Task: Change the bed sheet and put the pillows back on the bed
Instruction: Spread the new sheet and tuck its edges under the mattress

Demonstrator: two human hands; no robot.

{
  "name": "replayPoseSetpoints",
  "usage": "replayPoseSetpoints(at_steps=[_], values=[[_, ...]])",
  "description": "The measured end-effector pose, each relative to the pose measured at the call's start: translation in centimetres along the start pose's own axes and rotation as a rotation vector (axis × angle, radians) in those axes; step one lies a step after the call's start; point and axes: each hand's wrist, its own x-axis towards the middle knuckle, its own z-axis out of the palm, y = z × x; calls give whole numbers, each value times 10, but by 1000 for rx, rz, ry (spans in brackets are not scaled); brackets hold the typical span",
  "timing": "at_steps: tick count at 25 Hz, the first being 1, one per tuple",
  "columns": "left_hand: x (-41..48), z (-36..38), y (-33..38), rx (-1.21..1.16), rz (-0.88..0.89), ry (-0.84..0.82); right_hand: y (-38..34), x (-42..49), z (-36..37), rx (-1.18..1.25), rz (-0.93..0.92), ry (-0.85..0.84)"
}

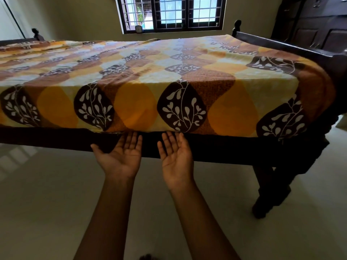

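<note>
Reaching palms-up in the head view, the left hand (122, 158) and right hand (176, 156) are extending straight fingers (131, 141), pressed together, tips touching the lower hem of the bed sheet (169, 76), which is lying spread over the bed (234, 149).

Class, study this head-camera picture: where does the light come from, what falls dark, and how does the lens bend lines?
Head view: daylight enters through the window at the back; the bed sheet is lit on top, the bed frame beneath sits in deep shade; the wide lens bows the sheet's near edge; left hand and right hand are sharp, palms up.
</note>
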Motion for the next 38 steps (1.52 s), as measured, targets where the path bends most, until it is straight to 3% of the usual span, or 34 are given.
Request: replayPoseSetpoints(at_steps=[9,12,15,18,28,34,38], values=[[26,30,3,67,-23,-112,-7,7,-4,25,30,-93],[12,15,6,128,-32,46,-1,8,-11,22,18,-86],[-3,-12,14,-5,95,168,5,6,-11,-15,12,-68],[11,-12,33,-62,192,118,13,5,-3,-40,25,-69],[35,12,55,-67,92,-92,10,19,9,-25,72,-121],[7,-8,36,156,105,15,12,21,5,-72,71,-108],[-31,-19,20,507,249,-153,1,12,-1,-372,51,-91]])
